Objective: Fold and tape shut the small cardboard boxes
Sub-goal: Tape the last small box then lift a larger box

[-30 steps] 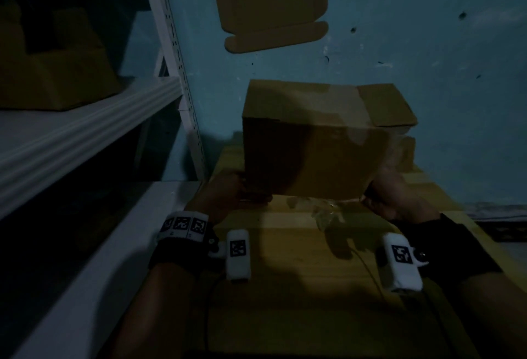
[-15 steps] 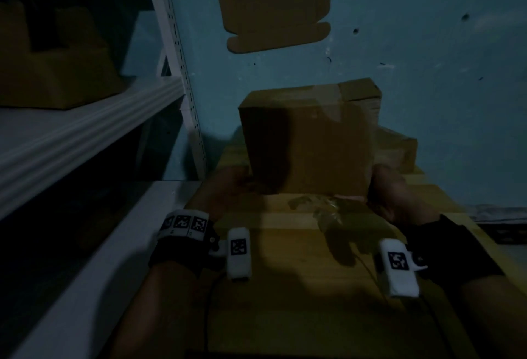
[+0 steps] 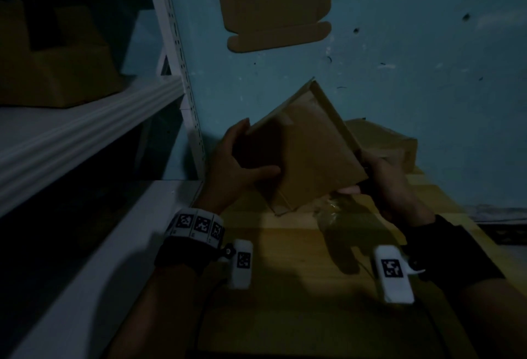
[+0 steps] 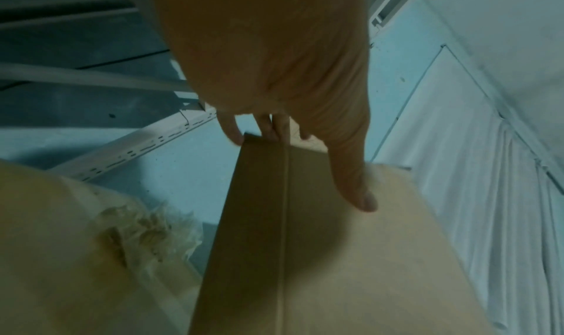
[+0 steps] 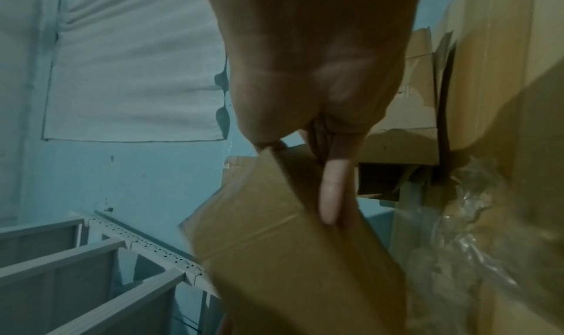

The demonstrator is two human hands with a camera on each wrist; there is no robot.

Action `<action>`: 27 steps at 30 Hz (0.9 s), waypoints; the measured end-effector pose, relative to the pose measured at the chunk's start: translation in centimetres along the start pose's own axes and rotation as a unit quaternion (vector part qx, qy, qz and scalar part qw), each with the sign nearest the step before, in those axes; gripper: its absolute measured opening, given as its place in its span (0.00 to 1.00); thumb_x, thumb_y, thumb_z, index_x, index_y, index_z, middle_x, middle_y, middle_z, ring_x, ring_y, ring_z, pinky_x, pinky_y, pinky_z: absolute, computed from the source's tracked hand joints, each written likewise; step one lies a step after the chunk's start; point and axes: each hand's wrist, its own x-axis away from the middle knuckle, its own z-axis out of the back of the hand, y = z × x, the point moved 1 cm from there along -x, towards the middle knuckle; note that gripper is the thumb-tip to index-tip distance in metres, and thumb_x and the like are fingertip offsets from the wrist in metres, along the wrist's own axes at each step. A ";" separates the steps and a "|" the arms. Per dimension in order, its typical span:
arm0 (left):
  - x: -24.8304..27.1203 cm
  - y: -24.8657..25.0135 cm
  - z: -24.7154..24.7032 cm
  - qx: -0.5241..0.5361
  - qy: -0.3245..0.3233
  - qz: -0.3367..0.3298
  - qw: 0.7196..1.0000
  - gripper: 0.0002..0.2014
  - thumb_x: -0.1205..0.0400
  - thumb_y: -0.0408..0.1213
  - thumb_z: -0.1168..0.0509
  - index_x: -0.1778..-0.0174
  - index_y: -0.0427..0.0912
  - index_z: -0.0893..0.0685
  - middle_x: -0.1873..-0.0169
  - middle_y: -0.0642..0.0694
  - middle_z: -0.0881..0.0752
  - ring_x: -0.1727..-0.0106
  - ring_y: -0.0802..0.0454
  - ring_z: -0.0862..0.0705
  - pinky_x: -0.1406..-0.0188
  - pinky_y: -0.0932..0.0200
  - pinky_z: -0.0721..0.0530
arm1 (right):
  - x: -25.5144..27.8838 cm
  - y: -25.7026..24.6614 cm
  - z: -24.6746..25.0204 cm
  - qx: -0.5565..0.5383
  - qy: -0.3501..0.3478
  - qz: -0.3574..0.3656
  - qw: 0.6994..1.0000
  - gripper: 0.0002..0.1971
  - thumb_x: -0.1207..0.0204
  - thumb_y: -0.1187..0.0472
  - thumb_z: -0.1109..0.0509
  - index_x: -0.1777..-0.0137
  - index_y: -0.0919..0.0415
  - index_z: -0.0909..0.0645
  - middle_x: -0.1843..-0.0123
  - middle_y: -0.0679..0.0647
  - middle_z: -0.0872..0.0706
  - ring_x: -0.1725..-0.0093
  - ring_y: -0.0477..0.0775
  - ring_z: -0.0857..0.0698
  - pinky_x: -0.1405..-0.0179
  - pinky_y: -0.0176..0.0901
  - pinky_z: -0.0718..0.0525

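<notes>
A small brown cardboard box (image 3: 308,153) hangs tilted above the wooden table (image 3: 285,258), one corner pointing up toward the blue wall. My left hand (image 3: 242,164) grips its left side, thumb across the near face and fingers behind the far edge. In the left wrist view the thumb lies flat on the box (image 4: 320,231). My right hand (image 3: 379,184) holds the lower right corner, thumb under the edge. In the right wrist view a finger lies along the side of the box (image 5: 274,231). A crumpled wad of clear tape (image 3: 333,210) lies on the table just below the box.
A second cardboard box (image 3: 382,141) sits against the wall behind the right hand. A white metal shelf rack (image 3: 85,136) stands at the left, with cardboard boxes (image 3: 54,67) on it. A flat cardboard piece (image 3: 273,2) hangs on the wall above.
The box stood upright on the table between both hands. It is now lifted off the table and rotated, with its corner up; the left hand has moved up its side.
</notes>
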 end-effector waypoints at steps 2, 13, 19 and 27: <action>-0.1 0.2 0.4 -0.008 0.013 0.000 1.000 0.57 0.43 0.55 0.16 0.17 0.52 0.34 0.21 0.55 0.29 0.25 0.57 0.28 0.27 0.50 0.22 | 0.2 0.0 0.0 0.030 -0.008 0.023 0.999 0.09 0.16 0.71 0.33 0.48 0.58 0.14 0.44 0.57 0.10 0.53 0.46 0.07 0.59 0.43 0.07; -0.2 0.4 0.8 -0.108 0.020 0.011 0.994 0.64 0.39 0.70 0.23 0.13 0.63 0.57 0.18 0.55 0.35 0.20 0.56 0.41 0.19 0.42 0.44 | 0.9 -0.5 -0.5 -0.044 -0.050 0.104 0.992 0.27 0.14 0.37 0.48 0.29 0.50 0.19 0.37 0.48 0.08 0.36 0.48 0.10 0.39 0.52 0.13; -0.1 0.3 0.8 0.004 -0.009 0.043 0.999 0.49 0.34 0.60 0.20 0.17 0.54 0.33 0.27 0.56 0.22 0.29 0.63 0.24 0.27 0.55 0.24 | 0.4 0.2 -0.3 -0.051 -0.147 0.117 0.981 0.47 0.27 0.32 0.26 0.12 0.51 0.37 0.24 0.45 0.17 0.27 0.49 0.16 0.42 0.48 0.10; 0.3 0.9 1.1 0.154 -0.029 0.104 0.982 0.36 0.32 0.47 0.21 0.27 0.45 0.21 0.36 0.48 0.13 0.36 0.51 0.14 0.40 0.53 0.12 | 0.1 0.9 -0.7 -0.029 -0.168 0.127 0.977 0.36 0.26 0.59 0.21 0.18 0.53 0.27 0.30 0.58 0.12 0.29 0.66 0.16 0.37 0.46 0.12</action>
